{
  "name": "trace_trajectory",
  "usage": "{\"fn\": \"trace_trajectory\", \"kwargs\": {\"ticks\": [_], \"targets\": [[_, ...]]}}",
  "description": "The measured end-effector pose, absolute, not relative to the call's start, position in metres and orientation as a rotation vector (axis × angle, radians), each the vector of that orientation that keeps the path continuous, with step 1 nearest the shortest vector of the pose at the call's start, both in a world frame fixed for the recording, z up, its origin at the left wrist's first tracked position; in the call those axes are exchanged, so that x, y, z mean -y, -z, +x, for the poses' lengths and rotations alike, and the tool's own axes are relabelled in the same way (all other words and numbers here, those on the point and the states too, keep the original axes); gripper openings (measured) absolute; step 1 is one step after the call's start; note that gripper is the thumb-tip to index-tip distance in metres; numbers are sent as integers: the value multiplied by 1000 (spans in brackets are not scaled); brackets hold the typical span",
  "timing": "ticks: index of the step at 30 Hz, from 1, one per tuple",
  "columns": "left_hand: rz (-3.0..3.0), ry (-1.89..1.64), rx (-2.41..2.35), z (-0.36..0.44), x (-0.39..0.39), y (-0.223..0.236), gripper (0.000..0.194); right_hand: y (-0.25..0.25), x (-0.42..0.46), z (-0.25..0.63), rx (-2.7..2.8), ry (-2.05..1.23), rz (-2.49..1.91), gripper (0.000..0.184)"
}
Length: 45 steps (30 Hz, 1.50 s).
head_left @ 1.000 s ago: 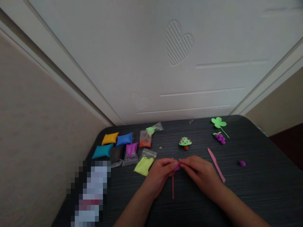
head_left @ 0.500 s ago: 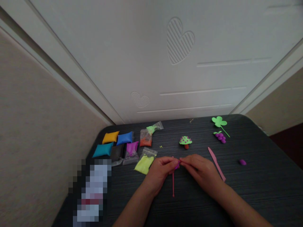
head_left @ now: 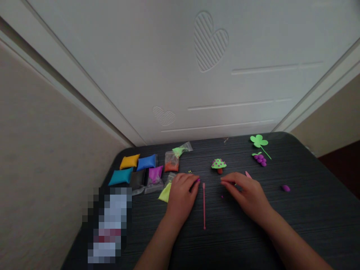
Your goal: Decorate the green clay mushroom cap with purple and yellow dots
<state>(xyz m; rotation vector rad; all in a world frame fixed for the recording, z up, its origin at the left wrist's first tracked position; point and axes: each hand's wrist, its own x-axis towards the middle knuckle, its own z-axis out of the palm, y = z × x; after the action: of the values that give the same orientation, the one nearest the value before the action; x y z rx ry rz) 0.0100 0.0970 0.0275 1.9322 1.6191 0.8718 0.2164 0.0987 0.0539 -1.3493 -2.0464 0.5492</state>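
Note:
My left hand [head_left: 182, 193] rests low over the table, thumb and fingers closed on a small piece of purple clay [head_left: 198, 180]. Just right of it, a thin pink modelling stick [head_left: 204, 206] lies on the table. My right hand [head_left: 244, 191] is held in a pinch; whatever may be between its fingertips is too small to make out. Below those fingertips lies a tiny purple clay bit [head_left: 222, 196]. Behind them stands a clay mushroom [head_left: 218, 165] with a green, purple-dotted cap and a red-brown stem. A pink plastic knife [head_left: 248, 174] is mostly hidden by my right hand.
Clay packets lie at the left, including yellow [head_left: 129, 161], blue [head_left: 147, 162], teal [head_left: 120, 176] and purple [head_left: 154, 176]. My left hand partly covers a lime packet [head_left: 165, 193]. At the right are a green clover [head_left: 259, 141], a grape bunch [head_left: 260, 159] and a purple lump [head_left: 285, 188].
My hands have moved apart from each other, left hand leftward with the purple clay, right hand rightward over the knife. The stick now shows fully, and a tiny purple bit is visible on the table.

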Motion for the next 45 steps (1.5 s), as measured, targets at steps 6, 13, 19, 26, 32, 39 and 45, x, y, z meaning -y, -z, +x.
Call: {"fn": "trace_trajectory", "kwargs": {"ticks": [6, 13, 19, 26, 32, 39, 45], "targets": [[2183, -684, -1665, 10, -95, -27, 23, -52, -100, 215, 2080, -608, -1301, 20], [2291, -573, -1696, 12, -92, -29, 23, -50, -96, 212, 2076, -645, -1329, 10], [2270, -601, -1703, 13, -91, -32, 24, -51, -95, 207, 2135, -700, -1279, 13], [2123, -716, -1643, 13, -92, -31, 23, -47, -93, 203, 2140, -693, -1253, 9], [1796, -890, -1472, 17, -88, -40, 22, -47, -93, 202, 2130, -642, -1116, 6], [1232, -883, -1099, 31, -79, -46, 27, -47, -87, 201, 2094, -490, -1007, 11], [777, -903, -876, 36, -76, -42, 24, -38, -88, 203, 2105, -315, -974, 22]]}}
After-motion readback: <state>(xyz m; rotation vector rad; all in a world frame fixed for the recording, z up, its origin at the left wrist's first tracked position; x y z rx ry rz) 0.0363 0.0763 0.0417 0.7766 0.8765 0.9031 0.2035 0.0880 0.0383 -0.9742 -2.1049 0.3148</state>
